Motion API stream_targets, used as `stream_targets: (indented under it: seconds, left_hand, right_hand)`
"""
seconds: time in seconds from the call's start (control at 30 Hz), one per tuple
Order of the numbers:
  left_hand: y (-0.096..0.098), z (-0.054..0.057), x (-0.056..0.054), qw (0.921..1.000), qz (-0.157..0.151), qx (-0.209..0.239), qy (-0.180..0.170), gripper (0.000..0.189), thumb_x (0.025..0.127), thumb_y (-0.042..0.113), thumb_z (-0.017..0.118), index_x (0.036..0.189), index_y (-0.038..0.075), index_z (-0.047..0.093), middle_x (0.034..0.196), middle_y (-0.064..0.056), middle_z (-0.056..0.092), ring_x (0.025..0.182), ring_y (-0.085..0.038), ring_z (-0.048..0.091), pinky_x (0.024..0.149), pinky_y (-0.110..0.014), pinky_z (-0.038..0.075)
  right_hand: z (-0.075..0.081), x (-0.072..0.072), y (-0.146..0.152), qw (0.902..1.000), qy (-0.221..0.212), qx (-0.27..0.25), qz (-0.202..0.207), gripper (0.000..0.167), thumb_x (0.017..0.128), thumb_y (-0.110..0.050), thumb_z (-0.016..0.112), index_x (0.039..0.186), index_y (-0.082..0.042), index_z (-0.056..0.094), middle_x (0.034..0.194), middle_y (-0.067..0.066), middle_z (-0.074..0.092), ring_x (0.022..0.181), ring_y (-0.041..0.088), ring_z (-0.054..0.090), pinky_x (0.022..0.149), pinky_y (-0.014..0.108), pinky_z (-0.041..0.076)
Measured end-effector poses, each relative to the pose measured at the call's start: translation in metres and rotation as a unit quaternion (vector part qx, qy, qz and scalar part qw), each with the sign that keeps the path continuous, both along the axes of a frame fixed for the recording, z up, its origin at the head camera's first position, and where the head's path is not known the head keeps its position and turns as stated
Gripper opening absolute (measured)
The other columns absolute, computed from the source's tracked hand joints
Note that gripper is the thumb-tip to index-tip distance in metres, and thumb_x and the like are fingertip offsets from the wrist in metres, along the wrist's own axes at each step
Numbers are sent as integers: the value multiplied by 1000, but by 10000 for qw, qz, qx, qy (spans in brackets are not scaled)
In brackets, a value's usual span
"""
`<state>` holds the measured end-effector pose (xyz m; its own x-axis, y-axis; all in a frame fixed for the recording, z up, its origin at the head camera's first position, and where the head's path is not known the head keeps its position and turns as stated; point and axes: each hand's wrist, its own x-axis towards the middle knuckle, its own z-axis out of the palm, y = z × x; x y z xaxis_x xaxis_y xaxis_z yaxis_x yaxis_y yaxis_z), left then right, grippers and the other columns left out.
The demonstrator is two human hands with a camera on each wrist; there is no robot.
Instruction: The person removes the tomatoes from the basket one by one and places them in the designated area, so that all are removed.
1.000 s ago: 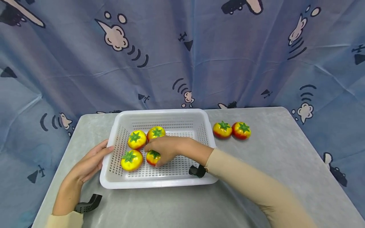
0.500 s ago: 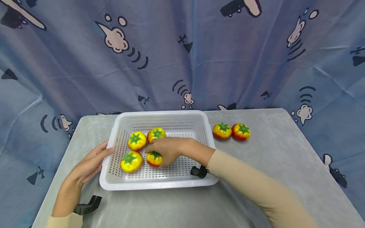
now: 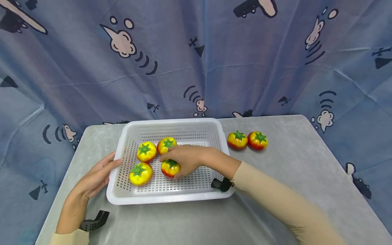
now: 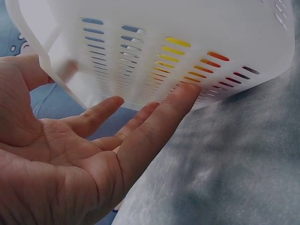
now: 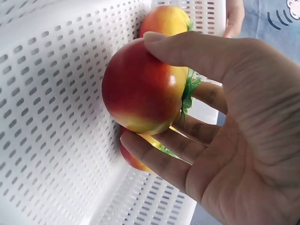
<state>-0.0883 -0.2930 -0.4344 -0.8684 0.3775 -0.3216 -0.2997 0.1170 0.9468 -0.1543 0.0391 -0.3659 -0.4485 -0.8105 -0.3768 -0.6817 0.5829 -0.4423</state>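
Observation:
A white perforated plastic basket [image 3: 196, 197] stands on the table. My left hand [image 3: 97, 175] holds its left side, thumb over the rim and fingers against the outer wall; in the left wrist view those fingers [image 4: 161, 129] lie nearly straight. Inside the basket, my right hand [image 3: 186, 160] grips a red-and-yellow tomato [image 5: 140, 89] with a green star-shaped top, thumb on one side and fingers on the other. More tomatoes sit in the basket's left half: a front-left tomato [image 3: 141, 174], a back-left tomato [image 3: 146, 151] and a tomato [image 3: 166, 144] partly behind my right hand.
Two similar tomatoes, a left one [image 3: 237, 140] and a right one [image 3: 257, 141], sit side by side on the grey table [image 3: 294, 163] right of the basket. A blue patterned curtain [image 3: 171, 61] hangs behind the table.
My right hand has moved slightly right with the gripped tomato, widening the gap to the front-left tomato. The left hand stays at the basket's left side.

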Motion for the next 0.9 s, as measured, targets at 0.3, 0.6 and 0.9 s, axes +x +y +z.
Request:
stream_targets:
  seconds: [0.3, 0.6, 0.9]
  left_hand:
    - [1, 0, 0, 10000, -60, 68, -10, 72, 116, 32, 39, 170, 7, -2, 166, -39, 23, 120, -8, 68, 95, -43, 62]
    - [0, 0, 1, 9999, -70, 95, 67, 72, 116, 32, 39, 170, 5, -2, 159, -29, 40, 118, -9, 70, 94, -43, 62]
    - [0, 0, 1, 9997, -121, 218, 59, 73, 116, 30, 40, 169, 4, -3, 144, 0, 56, 118, -10, 71, 93, -43, 63]
  right_hand:
    - [16, 4, 19, 9977, 76, -433, -506, 67, 93, -26, 82, 154, -25, 55, 155, 6, 54, 133, 20, 58, 118, 40, 49]
    - [20, 7, 32, 9922, 103, -933, -815, 70, 93, -27, 82, 156, -23, 51, 156, 6, 53, 135, 22, 57, 118, 43, 49]
    - [19, 12, 46, 9866, 236, -1199, -1085, 68, 92, -26, 83, 154, -23, 53, 156, 5, 55, 139, 23, 57, 119, 45, 49]
